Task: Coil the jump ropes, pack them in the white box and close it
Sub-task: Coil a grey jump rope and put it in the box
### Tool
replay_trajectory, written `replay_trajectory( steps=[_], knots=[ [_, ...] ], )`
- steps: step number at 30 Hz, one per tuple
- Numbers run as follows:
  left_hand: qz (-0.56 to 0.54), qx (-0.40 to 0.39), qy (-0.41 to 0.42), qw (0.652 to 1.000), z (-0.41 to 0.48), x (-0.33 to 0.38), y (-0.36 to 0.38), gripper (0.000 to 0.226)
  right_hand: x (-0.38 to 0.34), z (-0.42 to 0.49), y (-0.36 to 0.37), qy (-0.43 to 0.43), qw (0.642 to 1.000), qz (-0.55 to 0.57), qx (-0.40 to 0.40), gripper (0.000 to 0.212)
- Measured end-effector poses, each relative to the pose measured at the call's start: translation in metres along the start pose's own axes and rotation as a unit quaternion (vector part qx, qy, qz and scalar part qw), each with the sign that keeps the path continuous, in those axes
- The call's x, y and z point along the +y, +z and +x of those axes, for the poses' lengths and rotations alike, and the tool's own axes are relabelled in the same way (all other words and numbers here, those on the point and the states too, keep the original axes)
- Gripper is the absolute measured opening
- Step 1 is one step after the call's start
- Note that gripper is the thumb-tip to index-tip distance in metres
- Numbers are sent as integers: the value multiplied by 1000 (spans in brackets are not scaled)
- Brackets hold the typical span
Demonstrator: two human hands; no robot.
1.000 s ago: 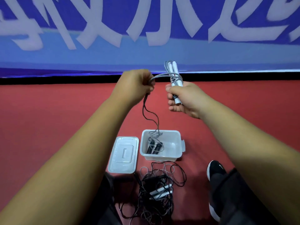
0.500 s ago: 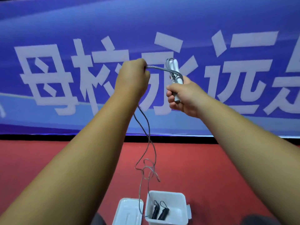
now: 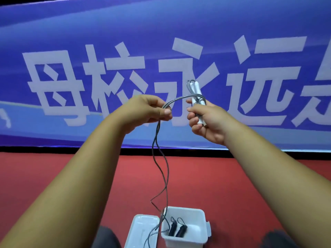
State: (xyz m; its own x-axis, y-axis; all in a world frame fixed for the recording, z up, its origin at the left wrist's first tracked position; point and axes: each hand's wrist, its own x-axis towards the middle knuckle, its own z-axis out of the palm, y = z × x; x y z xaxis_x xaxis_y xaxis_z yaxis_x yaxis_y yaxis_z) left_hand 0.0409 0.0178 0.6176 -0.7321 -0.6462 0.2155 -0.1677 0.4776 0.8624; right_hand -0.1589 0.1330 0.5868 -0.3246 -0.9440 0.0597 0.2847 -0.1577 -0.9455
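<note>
Our right hand [image 3: 206,120] gripped the white handles [image 3: 196,90]; just beside it, our left hand [image 3: 152,111] pinched the grey jump rope [image 3: 179,99], which trailed down into the open white box [image 3: 197,224] on the floor [image 3: 232,185].

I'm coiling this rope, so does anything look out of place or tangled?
Only the loose grey cord: below the left hand it hangs with a sharp kink, then trails past the white box onto the lid. Nothing looks damaged or spilled.
</note>
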Motion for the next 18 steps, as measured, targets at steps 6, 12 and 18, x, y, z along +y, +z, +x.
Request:
replay_trajectory(
  steps=[6,12,18],
  knots=[
    [-73,-48,-55,995,-4,-75,44,43,75,-3,-27,77,997,26,7,24],
    [-113,-52,-105,987,7,-141,92,63,152,-2,-44,116,992,-50,15,22],
    [-111,-29,-139,984,18,-192,132,66,211,16,-66,137,983,-119,30,15]
  ],
)
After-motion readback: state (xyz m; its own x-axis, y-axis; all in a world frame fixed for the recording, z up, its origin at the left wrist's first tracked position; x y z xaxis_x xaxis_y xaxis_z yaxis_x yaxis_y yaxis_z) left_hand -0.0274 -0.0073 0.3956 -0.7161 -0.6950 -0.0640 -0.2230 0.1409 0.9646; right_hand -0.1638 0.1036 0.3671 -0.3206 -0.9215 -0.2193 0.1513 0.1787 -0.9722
